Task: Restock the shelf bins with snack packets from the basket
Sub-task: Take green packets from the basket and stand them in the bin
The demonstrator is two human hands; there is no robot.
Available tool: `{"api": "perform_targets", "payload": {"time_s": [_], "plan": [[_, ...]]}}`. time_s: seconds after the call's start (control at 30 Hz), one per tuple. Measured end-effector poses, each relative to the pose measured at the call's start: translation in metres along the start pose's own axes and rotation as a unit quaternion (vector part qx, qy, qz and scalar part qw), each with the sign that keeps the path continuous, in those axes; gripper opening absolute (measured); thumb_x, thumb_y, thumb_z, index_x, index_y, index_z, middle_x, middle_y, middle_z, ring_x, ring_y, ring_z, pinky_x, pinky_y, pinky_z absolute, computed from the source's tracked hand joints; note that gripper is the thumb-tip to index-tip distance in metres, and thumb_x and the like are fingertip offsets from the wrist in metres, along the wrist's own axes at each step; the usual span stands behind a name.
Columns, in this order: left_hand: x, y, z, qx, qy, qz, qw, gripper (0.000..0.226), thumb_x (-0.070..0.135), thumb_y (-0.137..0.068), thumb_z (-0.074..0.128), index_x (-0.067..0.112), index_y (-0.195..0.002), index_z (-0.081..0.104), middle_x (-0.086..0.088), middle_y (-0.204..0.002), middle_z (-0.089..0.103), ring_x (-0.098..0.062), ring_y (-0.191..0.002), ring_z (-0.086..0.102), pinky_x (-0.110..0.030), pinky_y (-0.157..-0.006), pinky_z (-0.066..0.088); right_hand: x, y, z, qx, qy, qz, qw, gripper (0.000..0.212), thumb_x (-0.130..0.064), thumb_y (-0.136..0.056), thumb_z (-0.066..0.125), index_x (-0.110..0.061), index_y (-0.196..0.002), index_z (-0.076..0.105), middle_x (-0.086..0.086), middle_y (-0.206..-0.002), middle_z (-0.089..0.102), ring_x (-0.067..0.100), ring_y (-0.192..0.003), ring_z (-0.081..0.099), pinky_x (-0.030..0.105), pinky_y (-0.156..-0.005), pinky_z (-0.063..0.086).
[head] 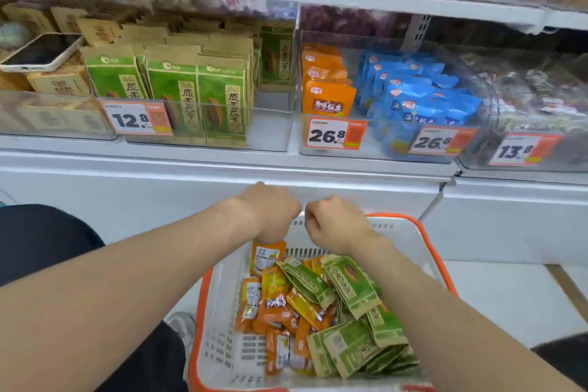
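- Orange-rimmed white basket (440, 267) sits low in front of the shelf (222, 165); loose orange packets (273, 309) are heaped toward its left side, green packets (350, 289) toward its right side and near edge
- Left hand (270, 213) hangs over the basket's far left corner, fingers gripping the top of one orange packet (266, 256), which dangles upright just above the heap
- Right hand (337, 223) is just beside the left, over the basket's far edge, fingers clenched in a fist with nothing seen in them
- On the shelf, a clear bin (270, 130) holds green packs (197, 95) standing upright in rows, with a 12.8 tag (136, 119) on its front wall
- Next bin (381, 149) to the right has orange packs (327, 95) in a row along its left wall behind a 26.8 tag (334, 135), and blue packs (423, 99) beside them
- Phone (41, 52) lies flat on brown packs (60, 83) at the shelf's left end
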State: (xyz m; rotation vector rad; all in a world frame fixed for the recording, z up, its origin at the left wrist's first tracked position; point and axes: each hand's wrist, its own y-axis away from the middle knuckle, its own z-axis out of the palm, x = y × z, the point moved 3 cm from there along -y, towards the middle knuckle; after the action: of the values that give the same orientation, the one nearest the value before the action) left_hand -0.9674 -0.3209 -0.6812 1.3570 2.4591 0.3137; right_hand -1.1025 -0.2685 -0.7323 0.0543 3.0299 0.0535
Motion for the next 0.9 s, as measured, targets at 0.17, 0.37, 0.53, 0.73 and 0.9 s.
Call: {"api": "perform_targets", "payload": {"time_s": [0.17, 0.37, 0.53, 0.73, 0.9], "plan": [[0.016, -0.012, 0.051, -0.156, -0.038, 0.070, 0.985, 0.038, 0.016, -0.101, 0.049, 0.022, -0.137, 0.059, -0.005, -0.128, 0.065, -0.028, -0.103, 0.066, -0.041, -0.079, 0.057, 0.006, 0.029, 0.083, -0.195, 0.034, 0.001, 0.980, 0.035, -0.010, -0.096, 0.050, -0.018, -0.129, 0.061, 0.009, -0.116, 0.067, 0.032, -0.103, 0.066, 0.037, -0.077, 0.052], [0.020, -0.022, 0.060, -0.147, -0.060, 0.068, 0.985, 0.035, 0.004, -0.095, 0.053, 0.018, -0.125, 0.063, -0.005, -0.113, 0.066, -0.021, -0.078, 0.060, -0.032, -0.054, 0.038, 0.005, 0.053, 0.159, -0.329, 0.134, -0.051, 0.933, 0.053, -0.012, -0.097, 0.055, -0.028, -0.147, 0.046, 0.018, -0.142, 0.050, 0.041, -0.128, 0.051, 0.056, -0.104, 0.049], [0.017, -0.031, 0.067, -0.149, -0.046, 0.070, 0.985, 0.042, 0.008, -0.093, 0.054, 0.020, -0.133, 0.062, -0.006, -0.122, 0.068, -0.023, -0.083, 0.066, -0.031, -0.053, 0.041, 0.005, 0.059, 0.196, -0.336, 0.249, -0.070, 0.906, 0.052, -0.023, -0.100, 0.056, -0.022, -0.151, 0.043, 0.029, -0.154, 0.034, 0.047, -0.141, 0.035, 0.059, -0.111, 0.039], [0.013, -0.034, 0.065, -0.147, -0.044, 0.082, 0.985, 0.048, 0.004, -0.096, 0.054, 0.020, -0.141, 0.056, -0.006, -0.126, 0.065, -0.024, -0.093, 0.066, -0.034, -0.066, 0.052, 0.009, 0.037, 0.163, -0.236, 0.166, -0.048, 0.956, 0.022, 0.000, -0.094, 0.060, -0.014, -0.111, 0.064, 0.008, -0.097, 0.065, 0.030, -0.085, 0.065, 0.043, -0.074, 0.058], [-0.005, -0.038, 0.062, -0.132, 0.000, 0.050, 0.990, 0.061, -0.004, -0.095, 0.058, 0.020, -0.149, 0.040, -0.005, -0.122, 0.063, -0.024, -0.083, 0.060, -0.033, -0.056, 0.041, 0.017, 0.016, 0.122, -0.114, -0.068, 0.012, 0.991, 0.049, -0.007, -0.088, 0.063, -0.034, -0.120, 0.038, 0.001, -0.094, 0.067, 0.023, -0.075, 0.061, 0.038, -0.059, 0.053]]}}
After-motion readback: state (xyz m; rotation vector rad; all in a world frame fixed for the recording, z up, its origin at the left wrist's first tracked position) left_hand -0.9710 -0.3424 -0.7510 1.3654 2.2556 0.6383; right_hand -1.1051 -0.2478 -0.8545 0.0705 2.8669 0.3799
